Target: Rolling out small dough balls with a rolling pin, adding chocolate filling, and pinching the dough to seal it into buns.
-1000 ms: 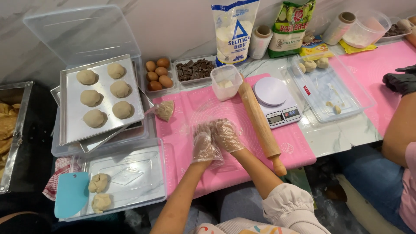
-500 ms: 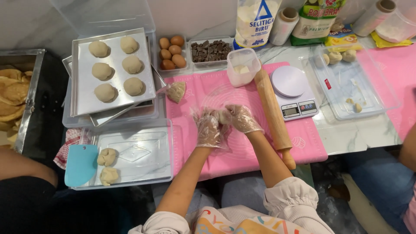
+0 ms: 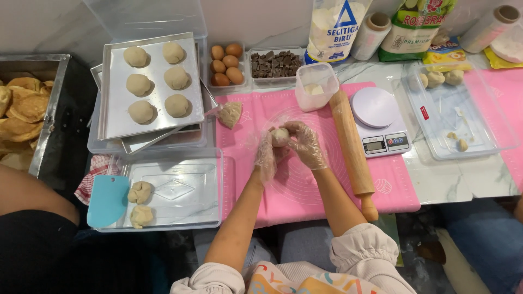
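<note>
Both gloved hands, left hand (image 3: 267,155) and right hand (image 3: 306,142), fingers curled around dough ball (image 3: 280,135) over pink mat (image 3: 327,185) centre. Best to roll lightly, keeping seam tucked under.

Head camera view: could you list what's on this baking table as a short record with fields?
Left hand: clear glove, cupping the small pale dough ball
Right hand: clear glove, fingers curled over the dough ball
Surface: pink silicone mat
Beside the hands: long wooden rolling pin
Metal baking tray: six shaped dough pieces
Back: brown eggs, chocolate chunks
</note>
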